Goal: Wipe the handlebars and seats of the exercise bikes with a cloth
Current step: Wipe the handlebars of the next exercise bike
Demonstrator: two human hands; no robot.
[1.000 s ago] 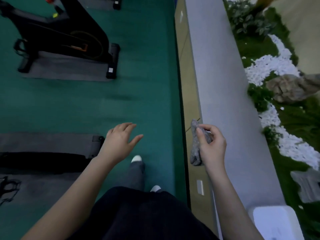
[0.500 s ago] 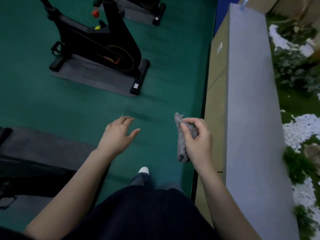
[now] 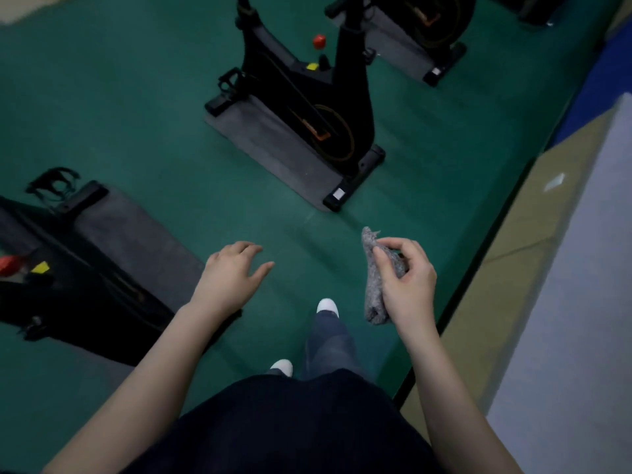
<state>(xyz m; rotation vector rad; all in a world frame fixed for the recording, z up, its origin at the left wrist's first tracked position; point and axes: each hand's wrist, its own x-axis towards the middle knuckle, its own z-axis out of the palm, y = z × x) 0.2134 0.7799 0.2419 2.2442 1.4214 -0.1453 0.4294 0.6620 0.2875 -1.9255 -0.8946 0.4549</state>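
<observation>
A grey cloth (image 3: 374, 289) hangs folded from my right hand (image 3: 407, 282), which pinches it between thumb and fingers above the green floor. My left hand (image 3: 232, 275) hovers empty with relaxed, spread fingers, apart from the cloth. A black exercise bike (image 3: 307, 97) with a red knob stands on a grey mat ahead of me; its handlebars and seat are out of view. A second bike (image 3: 68, 268) sits at the left, close to my left forearm. A third bike (image 3: 427, 22) shows at the top.
A low grey wall (image 3: 581, 268) with a tan side runs along the right. Grey mats (image 3: 280, 152) lie under the bikes. My legs and white shoes (image 3: 327, 306) stand on the green floor (image 3: 136, 97) between the left bike and the wall.
The view has swung left, away from the wall and garden, bringing the bikes closer to the centre. Both hands keep their pose, the right one still holding the cloth.
</observation>
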